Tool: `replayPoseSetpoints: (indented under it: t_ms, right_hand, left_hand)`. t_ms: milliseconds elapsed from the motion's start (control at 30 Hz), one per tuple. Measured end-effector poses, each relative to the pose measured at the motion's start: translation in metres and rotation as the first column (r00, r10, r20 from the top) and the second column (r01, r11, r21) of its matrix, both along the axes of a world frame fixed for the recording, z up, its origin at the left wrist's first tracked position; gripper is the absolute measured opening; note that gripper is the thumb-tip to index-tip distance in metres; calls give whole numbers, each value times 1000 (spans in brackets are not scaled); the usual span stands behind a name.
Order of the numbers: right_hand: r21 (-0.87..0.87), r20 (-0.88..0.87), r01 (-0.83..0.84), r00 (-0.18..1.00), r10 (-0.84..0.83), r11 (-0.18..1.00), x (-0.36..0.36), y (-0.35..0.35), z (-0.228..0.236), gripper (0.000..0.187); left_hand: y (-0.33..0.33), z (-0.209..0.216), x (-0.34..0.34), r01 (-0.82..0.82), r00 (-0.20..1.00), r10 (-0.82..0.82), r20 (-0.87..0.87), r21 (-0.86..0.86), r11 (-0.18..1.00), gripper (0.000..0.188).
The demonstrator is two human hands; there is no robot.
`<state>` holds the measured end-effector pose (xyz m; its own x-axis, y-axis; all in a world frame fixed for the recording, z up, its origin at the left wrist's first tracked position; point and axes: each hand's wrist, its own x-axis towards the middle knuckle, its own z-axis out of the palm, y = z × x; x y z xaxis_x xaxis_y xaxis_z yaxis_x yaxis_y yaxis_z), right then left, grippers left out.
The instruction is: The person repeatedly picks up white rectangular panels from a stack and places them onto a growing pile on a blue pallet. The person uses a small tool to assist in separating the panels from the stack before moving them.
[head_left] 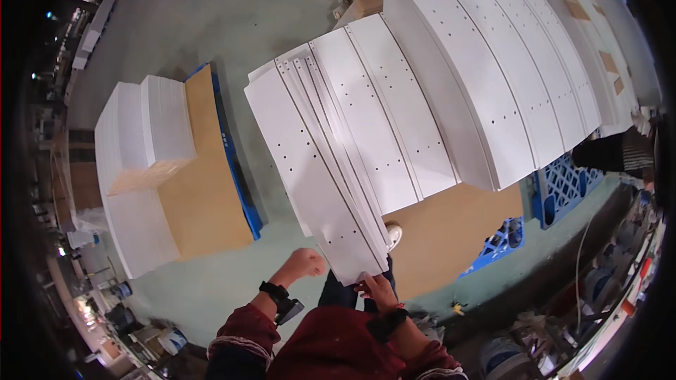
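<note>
Fingers of my right hand (378, 291) are closed on the near end of a long white panel (303, 162) with small dark holes. This panel lies slanted at the left side of a stack of white panels (384, 109), its near end sticking out toward my body. Beside it, narrow raised edges of several panels (327, 116) run lengthwise. My left hand (307, 262) is curled into a loose fist just left of the panel's near end, apart from it, and nothing shows in it. Both wrists wear dark bands.
Taller white panel stacks (493, 63) stand on the right, above a brown sheet (458, 229) and blue plastic pallets (563, 186). At left, white stacks (144, 134) sit on another brown-covered pallet (211, 204). My shoe (395, 237) is close to the stack. Another person's dark sleeve (605, 153) shows at far right.
</note>
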<state>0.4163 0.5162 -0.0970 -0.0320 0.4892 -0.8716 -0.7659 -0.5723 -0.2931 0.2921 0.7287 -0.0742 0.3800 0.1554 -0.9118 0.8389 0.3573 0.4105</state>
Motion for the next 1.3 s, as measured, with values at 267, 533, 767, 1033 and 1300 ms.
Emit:
replayPoseSetpoints:
  t_ms: [267, 533, 767, 1033, 1300]
  right_hand:
    - [144, -23, 70, 997, -68, 987, 9, -21, 1, 48]
    - [226, 32, 386, 914, -403, 894, -17, -17, -22, 81]
    - [339, 90, 721, 614, -784, 604, -55, 22, -47, 66]
    - [271, 262, 818, 444, -857, 507, -93, 49, -60, 62]
    - [306, 191, 903, 253, -948, 302, -91, 58, -64, 64]
  left_hand:
    - [111, -18, 3, -518, 855, 496, 151, 251, 818, 47]
    - [199, -46, 85, -675, 637, 643, 425, -94, 732, 43]
    - [250, -68, 95, -509, 716, 503, 484, -130, 851, 42]
    - [306, -58, 110, -294, 826, 362, 432, -217, 931, 42]
    - [431, -95, 122, -470, 787, 320, 527, 177, 865, 66]
